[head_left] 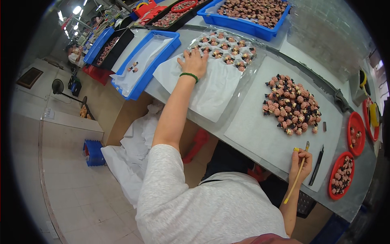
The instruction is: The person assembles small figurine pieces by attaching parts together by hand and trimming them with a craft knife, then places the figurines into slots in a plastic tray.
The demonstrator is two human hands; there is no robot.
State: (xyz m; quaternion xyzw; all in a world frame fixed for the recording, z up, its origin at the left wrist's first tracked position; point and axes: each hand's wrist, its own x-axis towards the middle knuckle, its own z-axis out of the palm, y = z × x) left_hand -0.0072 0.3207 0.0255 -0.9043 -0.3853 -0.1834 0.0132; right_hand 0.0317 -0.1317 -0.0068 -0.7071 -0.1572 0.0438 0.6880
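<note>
Pinching 1 yellow-handled brush (295, 181), the right hand (300, 162) had a heap of pink-and-black pieces (293, 106) beyond its grip; the left hand (193, 65), spread wide, lay over white paper (213, 93).

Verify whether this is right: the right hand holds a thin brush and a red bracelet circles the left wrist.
The colour is wrong: the head view shows a green bracelet circling the left wrist. The right hand does hold a thin brush.
</note>
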